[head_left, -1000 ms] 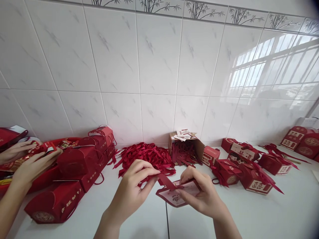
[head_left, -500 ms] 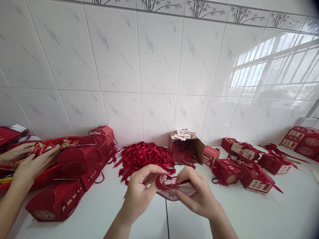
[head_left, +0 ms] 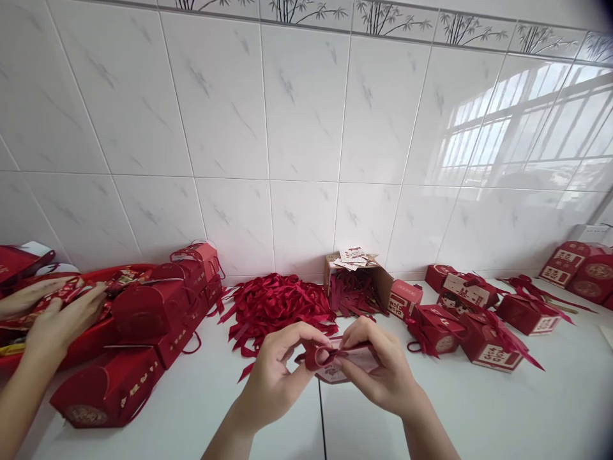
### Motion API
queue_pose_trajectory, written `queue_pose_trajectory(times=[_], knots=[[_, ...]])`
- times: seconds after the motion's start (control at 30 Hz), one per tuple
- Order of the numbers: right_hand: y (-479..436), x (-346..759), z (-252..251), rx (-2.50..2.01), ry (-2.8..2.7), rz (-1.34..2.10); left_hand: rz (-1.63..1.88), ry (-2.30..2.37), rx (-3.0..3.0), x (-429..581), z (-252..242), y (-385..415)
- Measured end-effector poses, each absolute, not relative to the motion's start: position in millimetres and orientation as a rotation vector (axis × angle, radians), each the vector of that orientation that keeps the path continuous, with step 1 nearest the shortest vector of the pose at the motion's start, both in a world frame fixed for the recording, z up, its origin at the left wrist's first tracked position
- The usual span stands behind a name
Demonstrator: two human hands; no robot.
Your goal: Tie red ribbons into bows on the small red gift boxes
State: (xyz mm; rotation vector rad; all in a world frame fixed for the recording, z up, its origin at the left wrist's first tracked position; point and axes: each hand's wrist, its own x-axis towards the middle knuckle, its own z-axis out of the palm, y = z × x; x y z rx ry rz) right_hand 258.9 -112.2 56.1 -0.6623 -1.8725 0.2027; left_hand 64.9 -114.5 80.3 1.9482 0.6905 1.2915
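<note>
Between my two hands, above the front of the table, is a small red and pale pink card piece (head_left: 334,375) with printing on it. My left hand (head_left: 274,378) is closed, its thumb and forefinger pinching a looped red ribbon (head_left: 315,358) at the card's left end. On the other side my right hand (head_left: 384,375) pinches the card by its upper edge, with the thumb in front. My fingers partly cover the card and ribbon. A heap of red ribbons (head_left: 282,305) lies just behind my left hand.
Closed red gift boxes (head_left: 108,393) are stacked at left, next to a red basin (head_left: 83,338) where another person's hands (head_left: 55,313) hold red packets. A cardboard box (head_left: 383,281) with ribbons stands against the wall. Several ribboned red boxes (head_left: 493,342) sit at right.
The ribbon loop at the card's left end has become smaller and tighter as my left fingers moved slightly right. At left, the other person's hands have shifted a little, with packets still in them.
</note>
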Motion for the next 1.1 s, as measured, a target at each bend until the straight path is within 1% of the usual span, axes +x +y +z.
queue_pose_trajectory(times=[0.17, 0.47, 1.1], knots=[[-112, 255, 58, -0.543, -1.721, 0.284, 1.250, 0.507, 1.922, 63, 73, -110], [-113, 245, 58, -0.503, -1.546, 0.478, 1.483, 0.507, 1.869, 75, 71, -110], [-111, 241, 53, -0.501, -1.600, 0.433, 1.512, 0.426, 1.984, 70, 67, -105]])
